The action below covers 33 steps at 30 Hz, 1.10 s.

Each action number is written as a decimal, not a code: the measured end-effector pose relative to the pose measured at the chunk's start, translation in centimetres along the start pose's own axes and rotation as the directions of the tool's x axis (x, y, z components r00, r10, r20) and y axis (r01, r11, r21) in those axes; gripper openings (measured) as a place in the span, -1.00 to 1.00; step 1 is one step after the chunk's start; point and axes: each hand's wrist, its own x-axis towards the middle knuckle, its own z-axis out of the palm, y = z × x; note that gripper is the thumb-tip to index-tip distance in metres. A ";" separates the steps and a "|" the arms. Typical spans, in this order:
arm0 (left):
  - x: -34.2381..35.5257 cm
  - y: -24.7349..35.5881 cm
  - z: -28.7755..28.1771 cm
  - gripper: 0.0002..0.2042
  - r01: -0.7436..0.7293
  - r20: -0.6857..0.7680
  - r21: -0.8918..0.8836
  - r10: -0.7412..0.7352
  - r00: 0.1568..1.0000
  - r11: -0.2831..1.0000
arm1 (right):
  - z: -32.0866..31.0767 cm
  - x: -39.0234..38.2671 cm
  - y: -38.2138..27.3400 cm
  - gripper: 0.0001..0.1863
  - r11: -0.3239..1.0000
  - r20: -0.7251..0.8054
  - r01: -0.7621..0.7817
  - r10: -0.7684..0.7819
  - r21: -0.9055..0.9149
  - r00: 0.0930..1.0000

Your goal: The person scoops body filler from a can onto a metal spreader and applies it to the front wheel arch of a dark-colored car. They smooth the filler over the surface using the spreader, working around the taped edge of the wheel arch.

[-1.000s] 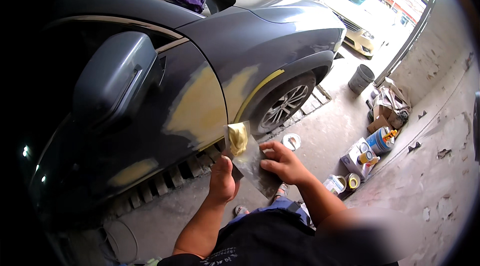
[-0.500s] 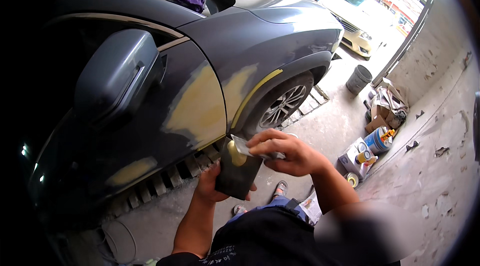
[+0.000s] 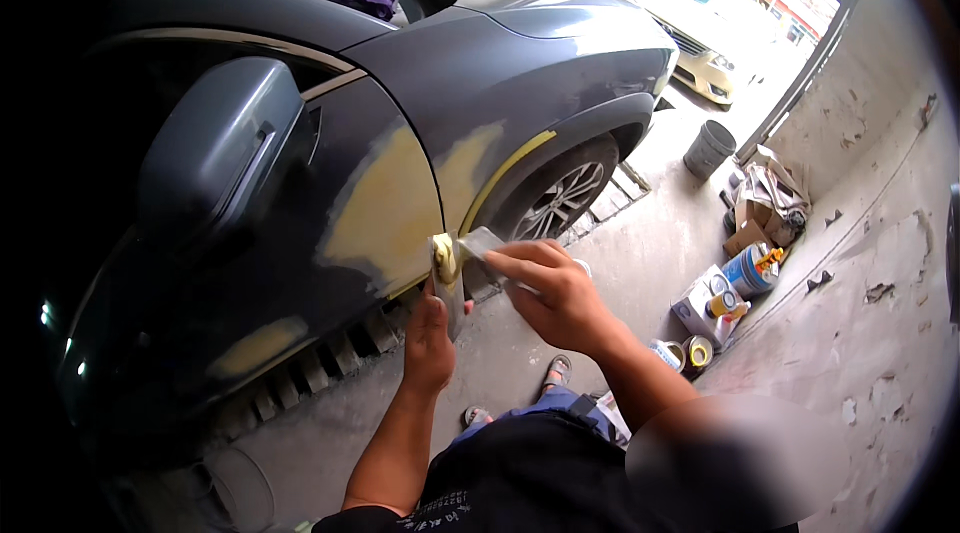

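My left hand (image 3: 430, 341) grips a mixing board (image 3: 455, 305), now seen nearly edge-on. Pale yellow filler putty (image 3: 443, 255) sits at the board's upper end. In the fingers of my right hand (image 3: 562, 295) is a flat, greyish putty spreader (image 3: 482, 249), its edge close beside the putty; whether they touch I cannot tell. Beyond both hands stands a dark grey car (image 3: 470, 73). A large yellow filler patch (image 3: 385, 208) covers part of its front door, and a smaller filler patch (image 3: 470, 165) lies on the fender.
Yellow tape (image 3: 512, 173) lines the wheel arch above the front wheel (image 3: 562, 201). Open tins (image 3: 698, 351), a white box (image 3: 698, 311) and a blue can (image 3: 745, 273) stand along the right wall. Farther off are a dark bucket (image 3: 710, 150) and a white car (image 3: 700, 28).
The board has turned from showing its broad dark face to nearly edge-on, and it has risen slightly. My right hand has shifted a little left and down, still holding the spreader.
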 end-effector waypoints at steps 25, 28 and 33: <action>1.8 3.5 0.2 -0.21 0.256 0.242 -0.701 -0.115 0.963 0.666 | 0.6 -7.1 3.8 -0.47 0.462 0.437 -0.573 0.374 0.677 0.818; 0.7 2.3 0.8 -0.19 0.062 0.161 -0.433 0.009 0.987 0.899 | 2.2 -5.5 2.9 -0.53 0.199 0.435 -0.552 0.428 0.810 0.792; 0.5 1.3 -1.2 -0.35 0.172 0.289 -0.191 -0.113 0.951 0.966 | -0.3 -2.4 2.8 -0.54 0.150 0.235 -0.298 0.334 0.943 0.913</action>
